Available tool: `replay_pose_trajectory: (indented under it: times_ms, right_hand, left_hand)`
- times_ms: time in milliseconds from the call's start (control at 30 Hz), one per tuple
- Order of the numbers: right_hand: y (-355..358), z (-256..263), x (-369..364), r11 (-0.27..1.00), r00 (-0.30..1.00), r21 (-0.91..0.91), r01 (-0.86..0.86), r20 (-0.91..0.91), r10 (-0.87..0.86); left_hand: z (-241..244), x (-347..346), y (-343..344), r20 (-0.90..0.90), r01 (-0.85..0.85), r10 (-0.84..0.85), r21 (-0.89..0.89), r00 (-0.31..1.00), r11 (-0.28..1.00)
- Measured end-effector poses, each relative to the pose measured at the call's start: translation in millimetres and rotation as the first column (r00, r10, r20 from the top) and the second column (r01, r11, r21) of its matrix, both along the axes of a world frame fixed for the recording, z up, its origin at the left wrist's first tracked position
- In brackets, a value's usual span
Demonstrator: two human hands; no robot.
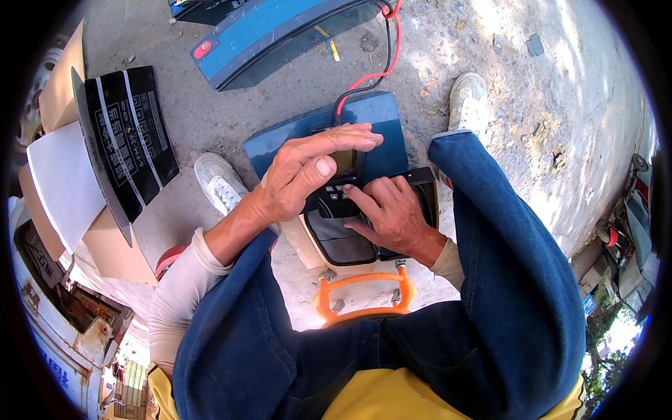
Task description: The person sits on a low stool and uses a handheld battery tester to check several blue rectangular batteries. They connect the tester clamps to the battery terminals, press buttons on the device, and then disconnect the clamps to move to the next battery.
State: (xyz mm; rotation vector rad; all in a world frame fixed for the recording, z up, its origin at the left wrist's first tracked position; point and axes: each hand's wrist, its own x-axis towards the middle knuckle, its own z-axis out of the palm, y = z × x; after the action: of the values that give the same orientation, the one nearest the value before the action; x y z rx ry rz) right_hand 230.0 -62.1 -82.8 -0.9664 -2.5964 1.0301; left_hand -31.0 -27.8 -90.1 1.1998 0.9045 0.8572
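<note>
A black handheld battery tester (336, 209) lies between my knees, its small screen (345, 164) partly covered. My left hand (307, 170) is held flat over the screen, shading it, fingers together and thumb apart, gripping nothing. With its index finger on the button pad, my right hand (386, 212) touches the tester; the other fingers are curled and hold nothing visible. Beneath the tester is a blue case or lid (386, 118). A black padded pouch or case (341, 244) sits just nearer to me. Red and black cables (362, 86) run from the tester's top.
A long blue battery (262, 42) lies ahead on the concrete. An opened cardboard box (110, 236) with a black printed panel (126, 142) stands at left. An orange-framed stool (362, 278) is between my legs. Parked vehicles (58, 336) appear at the left edge.
</note>
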Motion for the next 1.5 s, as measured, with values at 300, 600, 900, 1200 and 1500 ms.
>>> replay_pose_trajectory:
  times_ms: [300, 600, 900, 1200, 1500]
  right_hand:
    - [7, -2, 6, 0.997, 0.997, 0.036, 0.065, 0.041, -0.066]
    - [12, 3, 3, 0.998, 0.997, 0.032, 0.061, 0.044, -0.063]
    - [11, -2, 5, 0.999, 0.998, 0.026, 0.026, 0.062, -0.028]
    - [10, -2, 6, 0.999, 0.997, 0.051, 0.011, 0.081, -0.015]
    - [17, 9, 0, 0.988, 0.986, 0.142, -0.059, 0.166, 0.035]
  left_hand:
    - [3, -1, 2, 0.009, -0.017, 0.018, -0.032, 1.000, 0.999]
    - [4, -4, 3, 0.003, -0.040, 0.040, -0.032, 0.999, 0.999]
    - [3, -5, 1, -0.008, -0.043, 0.043, -0.037, 0.999, 0.998]
    - [1, -5, 2, -0.014, -0.045, 0.045, -0.024, 0.999, 0.999]
    - [0, -4, 2, -0.007, -0.052, 0.051, -0.033, 0.999, 0.998]
